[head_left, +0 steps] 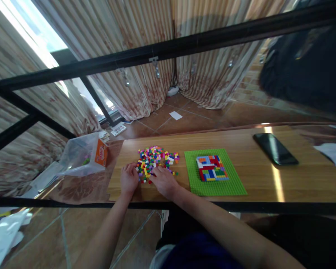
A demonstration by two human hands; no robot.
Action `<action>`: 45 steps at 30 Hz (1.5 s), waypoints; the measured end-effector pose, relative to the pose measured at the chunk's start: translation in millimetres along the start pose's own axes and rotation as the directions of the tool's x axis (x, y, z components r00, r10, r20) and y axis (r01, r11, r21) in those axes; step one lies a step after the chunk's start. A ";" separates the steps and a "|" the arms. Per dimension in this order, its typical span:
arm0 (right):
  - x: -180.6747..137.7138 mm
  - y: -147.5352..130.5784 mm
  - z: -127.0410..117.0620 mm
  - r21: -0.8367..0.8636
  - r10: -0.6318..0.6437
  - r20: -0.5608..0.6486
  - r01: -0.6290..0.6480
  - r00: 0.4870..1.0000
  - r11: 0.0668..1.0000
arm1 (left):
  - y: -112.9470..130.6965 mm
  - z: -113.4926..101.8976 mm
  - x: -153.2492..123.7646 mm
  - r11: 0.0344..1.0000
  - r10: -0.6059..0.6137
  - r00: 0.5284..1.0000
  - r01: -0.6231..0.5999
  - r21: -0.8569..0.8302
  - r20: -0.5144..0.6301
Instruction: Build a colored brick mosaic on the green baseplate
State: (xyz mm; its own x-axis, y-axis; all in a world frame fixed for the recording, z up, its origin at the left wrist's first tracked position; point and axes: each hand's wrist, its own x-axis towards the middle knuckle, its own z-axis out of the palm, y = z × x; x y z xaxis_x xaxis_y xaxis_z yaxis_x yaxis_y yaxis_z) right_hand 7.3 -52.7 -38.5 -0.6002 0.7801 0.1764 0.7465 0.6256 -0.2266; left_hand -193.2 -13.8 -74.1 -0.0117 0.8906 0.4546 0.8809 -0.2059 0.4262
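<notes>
A loose heap of small toy bricks (pixel 150 156) in many colours is spread on the wooden table. At the heap's left edge rests my left hand (pixel 129 178), fingers curled inward against the bricks; what they hold, if anything, is hidden. My right hand (pixel 164 181) reaches into the heap's near side with its fingers bent together, and their tips are too small to show a brick clearly. Right of it lies a green baseplate (pixel 235 183). On that plate sits a flat, roughly square patchwork of joined bricks (pixel 212 168), apart from both hands.
A black phone (pixel 274 148) lies on the table's right part. Left of the table stands a clear plastic box (pixel 80 155) with an orange label. A dark metal bar (pixel 168 50) crosses above, and another runs along the table's near edge. White paper (pixel 333 153) is at far right.
</notes>
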 end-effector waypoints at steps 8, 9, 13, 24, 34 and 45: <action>-1.0 7.0 -9.5 0.063 0.082 -0.086 -0.076 0.993 0.995 | -4.5 0.8 3.4 1.000 0.005 1.000 -0.005 -0.004 -0.007; -1.9 8.4 -10.6 0.086 0.098 -0.090 -0.090 0.991 0.992 | -4.4 0.6 3.5 1.000 0.002 1.000 -0.002 -0.005 -0.007; -6.5 16.0 -13.7 0.329 0.268 -0.111 -0.219 0.957 0.919 | -1.6 -1.9 3.0 1.000 -0.002 1.000 0.002 -0.005 0.010; -13.7 42.1 -10.0 0.977 0.619 0.210 -0.174 0.757 -0.119 | -0.5 -2.0 1.7 1.000 -0.010 1.000 0.010 -0.002 0.015; -25.6 43.0 -24.7 0.841 0.490 0.381 -0.074 0.785 -0.535 | -0.9 -0.3 0.1 1.000 -0.026 1.000 0.026 -0.001 0.000; -9.2 48.8 -11.2 0.971 0.671 0.239 -0.182 0.701 -0.155 | 3.9 -2.1 -0.2 0.999 -0.035 0.999 0.035 -0.024 0.007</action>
State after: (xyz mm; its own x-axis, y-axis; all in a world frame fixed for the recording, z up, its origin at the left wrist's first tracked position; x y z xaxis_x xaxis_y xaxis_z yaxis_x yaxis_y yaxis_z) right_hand 52.5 -29.3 -40.5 0.0116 0.9663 -0.2572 -0.2850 -0.2433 -0.9271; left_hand -190.7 -15.6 -70.9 -0.0391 0.9001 0.4340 0.8683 -0.1843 0.4604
